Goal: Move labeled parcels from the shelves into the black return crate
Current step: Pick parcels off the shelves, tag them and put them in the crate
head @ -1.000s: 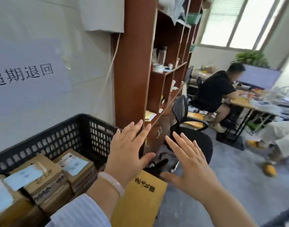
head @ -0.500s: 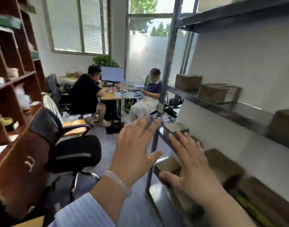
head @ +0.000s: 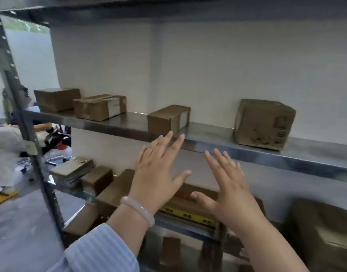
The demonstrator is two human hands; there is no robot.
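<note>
I face a metal shelf rack (head: 247,152). On its middle shelf stand several brown cardboard parcels: one at the far left (head: 56,99), one with a white label (head: 100,107), a small labeled parcel (head: 166,118) and a larger box (head: 263,124) at the right. My left hand (head: 159,171) is raised with fingers spread, its fingertips just below the small labeled parcel. My right hand (head: 229,185) is held up beside it, also spread and holding nothing. More parcels (head: 98,179) lie on the lower shelf. The black crate is out of view.
The rack's grey upright post (head: 21,114) runs down the left side. A seated person in white (head: 5,154) is beyond it at the far left. A large brown box (head: 324,232) sits at the lower right. A box with yellow tape (head: 186,213) lies under my hands.
My view has swung right, from the black crate and wooden bookcase, past the office desks, to the metal shelf rack. Both hands stayed raised and spread in front of me.
</note>
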